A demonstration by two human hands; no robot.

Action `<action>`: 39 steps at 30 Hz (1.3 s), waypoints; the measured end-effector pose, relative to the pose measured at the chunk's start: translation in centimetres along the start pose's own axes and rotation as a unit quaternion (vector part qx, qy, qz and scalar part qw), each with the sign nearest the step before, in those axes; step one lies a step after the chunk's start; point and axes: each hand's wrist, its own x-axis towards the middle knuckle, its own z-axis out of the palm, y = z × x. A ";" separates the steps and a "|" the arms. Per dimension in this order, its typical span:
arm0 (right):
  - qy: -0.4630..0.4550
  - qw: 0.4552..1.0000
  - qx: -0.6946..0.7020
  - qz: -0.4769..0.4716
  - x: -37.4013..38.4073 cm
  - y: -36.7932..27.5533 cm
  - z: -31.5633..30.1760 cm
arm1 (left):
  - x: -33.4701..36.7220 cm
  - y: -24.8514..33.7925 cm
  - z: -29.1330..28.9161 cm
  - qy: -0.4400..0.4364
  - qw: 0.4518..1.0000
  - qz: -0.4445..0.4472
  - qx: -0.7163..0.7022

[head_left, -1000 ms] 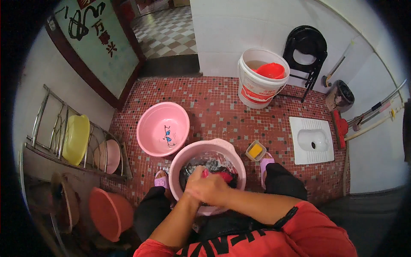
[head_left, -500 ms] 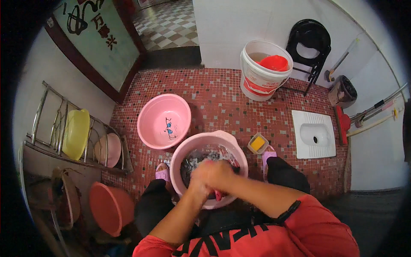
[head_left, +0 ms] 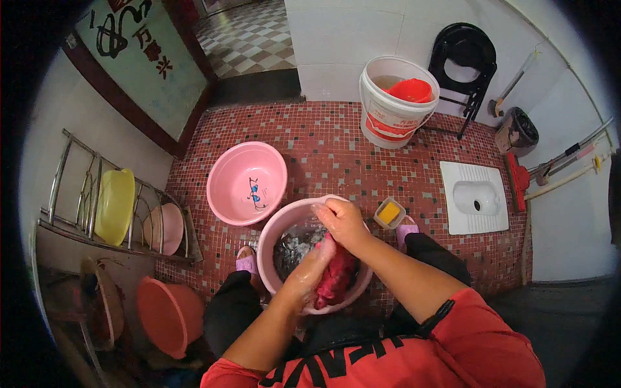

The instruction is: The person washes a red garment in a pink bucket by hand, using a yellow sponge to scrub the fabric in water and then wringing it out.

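Note:
A pink basin (head_left: 266,271) with dark, sudsy water stands on the floor between my feet. Wet red cloth (head_left: 337,275) bunches up along its right inner side, and my left hand (head_left: 309,270) is closed on it, wet with suds. Just beyond, over the far right part of the basin, my right hand (head_left: 343,223) has its fingers curled together; what they hold, if anything, is hidden. Dark material under the water cannot be made out clearly.
Another pink basin (head_left: 226,174) sits at far left, touching distance away. A small container with a yellow block (head_left: 389,213) lies by my right foot. Farther off are a white bucket (head_left: 388,119), a squat toilet (head_left: 475,223), a folding chair (head_left: 446,52) and a metal rack (head_left: 84,226).
My hands were pressed together and blurred over the basin's middle. Now the right has moved up toward the far rim, apart from the left, and more red cloth shows.

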 end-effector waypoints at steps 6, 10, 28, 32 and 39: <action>-0.300 0.921 0.207 0.138 -1.3 -1.1 -2.1 | -1.0 3.8 -2.0 -0.028 0.970 0.210 0.120; -0.424 0.780 -0.449 0.103 -3.8 0.7 -1.1 | -3.1 5.4 -2.8 0.026 0.955 0.296 0.020; -0.139 0.956 -0.256 -0.042 -6.1 0.9 3.7 | 3.7 -2.9 -8.1 0.034 0.993 0.101 -0.044; -0.025 0.974 -0.219 0.059 -4.8 2.8 3.7 | 3.9 -2.8 -6.9 0.037 0.994 0.042 -0.099; -0.153 0.956 -0.244 0.061 -6.6 1.5 4.7 | 4.9 -2.2 -9.8 0.046 0.987 0.117 0.099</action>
